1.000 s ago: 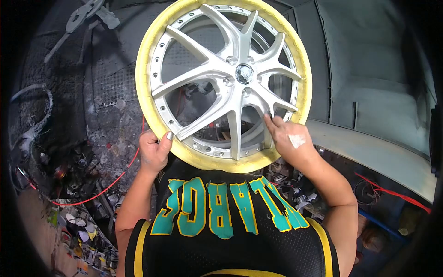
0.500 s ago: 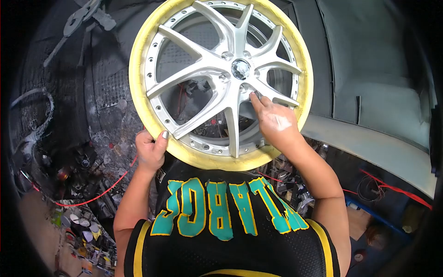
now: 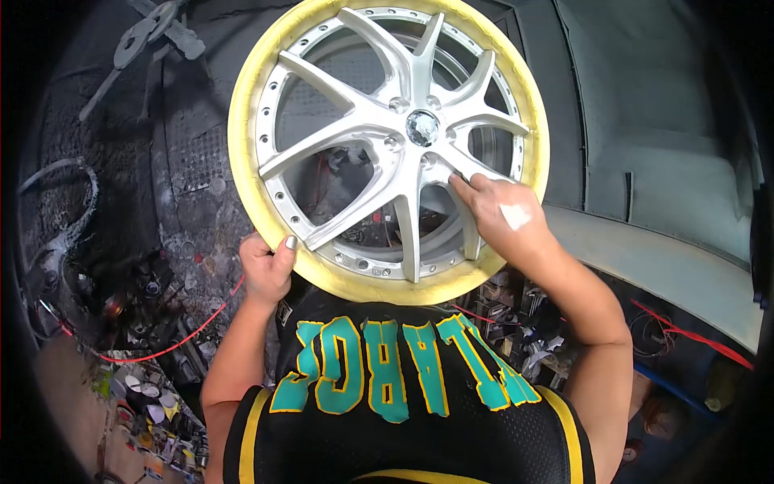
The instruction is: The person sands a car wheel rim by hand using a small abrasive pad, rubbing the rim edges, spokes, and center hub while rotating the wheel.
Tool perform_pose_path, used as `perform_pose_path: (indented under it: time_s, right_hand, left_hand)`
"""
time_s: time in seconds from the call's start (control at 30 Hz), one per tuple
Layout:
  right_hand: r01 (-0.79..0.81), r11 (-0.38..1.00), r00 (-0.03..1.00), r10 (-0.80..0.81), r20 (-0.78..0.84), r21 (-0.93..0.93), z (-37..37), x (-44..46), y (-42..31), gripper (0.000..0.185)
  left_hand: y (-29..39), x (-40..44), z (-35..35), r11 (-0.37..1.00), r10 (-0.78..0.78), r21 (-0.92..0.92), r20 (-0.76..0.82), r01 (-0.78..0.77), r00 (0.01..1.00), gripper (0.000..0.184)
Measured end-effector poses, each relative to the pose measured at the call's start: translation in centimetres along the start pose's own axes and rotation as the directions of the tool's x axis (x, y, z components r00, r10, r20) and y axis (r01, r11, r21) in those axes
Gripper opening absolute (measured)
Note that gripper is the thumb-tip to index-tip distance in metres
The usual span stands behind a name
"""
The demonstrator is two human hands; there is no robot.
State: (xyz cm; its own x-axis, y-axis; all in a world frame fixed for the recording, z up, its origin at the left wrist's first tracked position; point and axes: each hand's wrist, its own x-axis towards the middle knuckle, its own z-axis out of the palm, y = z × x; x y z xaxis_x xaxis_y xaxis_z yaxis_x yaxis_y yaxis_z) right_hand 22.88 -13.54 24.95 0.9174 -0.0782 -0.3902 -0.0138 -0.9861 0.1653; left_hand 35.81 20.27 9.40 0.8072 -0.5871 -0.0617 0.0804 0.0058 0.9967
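Observation:
A silver multi-spoke car wheel (image 3: 412, 181) with a yellow-covered outer lip and a shiny centre cap (image 3: 422, 127) is tilted up in front of my torso. My left hand (image 3: 268, 268) grips the lip at the lower left, thumb on the face and fingers behind. My right hand (image 3: 506, 211) lies over a lower-right spoke close to the hub, its fingers bent and pressed together against the silver surface. A small dark edge shows at those fingertips; what it belongs to is hidden. The back of that hand carries a white patch.
A red hose (image 3: 173, 348) curves at lower left, above cluttered small items (image 3: 145, 403). Another red line (image 3: 685, 329) runs at the right. A pale ledge (image 3: 653, 262) and grey panels (image 3: 661, 121) flank the wheel. A dusty hook-like metal piece (image 3: 139, 40) is at upper left.
My right hand has slid outward along the spoke, down and to the right, away from the hub. The wheel has shifted very slightly; my left hand keeps its grip.

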Motion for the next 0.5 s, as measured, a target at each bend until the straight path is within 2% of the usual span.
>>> perform_pose_path:
  time_s: [0.07,0.13,0.2,0.3,0.33,0.43,0.5]
  right_hand:
    - [0.011,1.0,1.0,-0.01,0.028,-0.01,-0.3,2.2,0.4,0.044]
    - [0.15,0.988,0.986,-0.152,-0.066,-0.04,-0.5,4.1,0.7,0.04]
    - [0.172,0.985,0.983,-0.173,-0.057,-0.03,-0.6,3.1,1.5,0.04]
    - [0.114,0.992,0.989,-0.109,0.095,-0.053,-1.5,-0.4,0.9,0.042]
    - [0.123,0.991,0.988,-0.117,0.099,-0.059,-1.5,0.0,0.9,0.042]
    - [0.103,0.995,0.994,-0.103,0.041,-0.008,-1.0,1.9,0.8,0.043]
    - [0.184,0.981,0.976,-0.189,-0.108,-0.054,-0.8,3.4,1.1,0.025]
  left_hand:
    - [0.2,0.1,-0.1,1.0,-0.007,-0.022,0.009,0.007,1.0,0.029]
    - [0.3,0.2,0.0,1.0,0.006,-0.003,0.009,-0.006,1.0,0.028]
    - [0.6,0.2,-0.1,1.0,0.012,0.016,0.01,-0.012,1.0,0.028]
    - [0.3,-0.1,0.1,1.0,-0.01,0.008,0.006,0.01,1.0,0.029]
    - [0.2,-0.2,0.3,1.0,-0.013,0.003,-0.003,0.013,1.0,0.029]
    - [-0.1,0.0,0.0,0.997,-0.042,-0.066,0.005,0.042,0.999,0.03]
    - [0.1,0.1,-0.1,0.998,-0.03,-0.058,0.015,0.031,0.999,0.03]
